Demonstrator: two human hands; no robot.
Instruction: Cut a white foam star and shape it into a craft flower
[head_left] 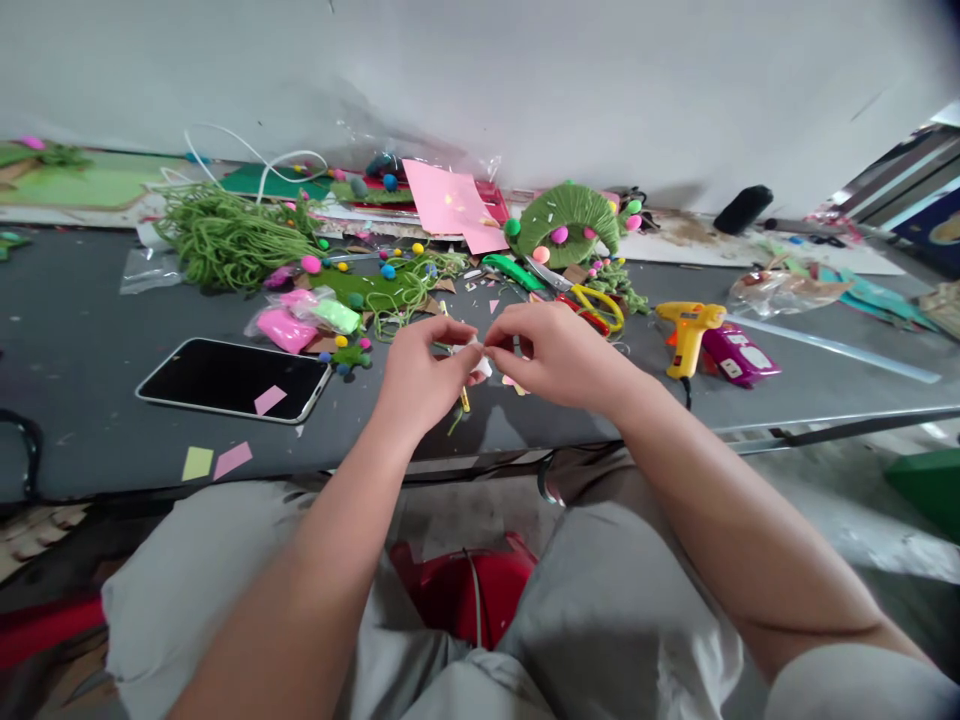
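Over the front of the grey table, my left hand [427, 375] and my right hand [551, 350] meet with their fingertips close together. Between them is a small white piece [484, 366], perhaps paper or clay; its kind is too small to make out. My left thumb and fingers are pinched on it, and the right thumb and forefinger pinch at its upper right side. Below my left fingers a thin yellow stick [465, 398] lies on the table. Behind the hands are a green cutter [512, 271] and scissors with yellow handles [600, 304].
A phone [225, 378] lies at left, near pink and yellow paper scraps. Green yarn [232, 235], pompoms and a yarn-wrapped ring [562, 215] are at the back. To the right stand a yellow glue gun [688, 330] and a purple packet [739, 355].
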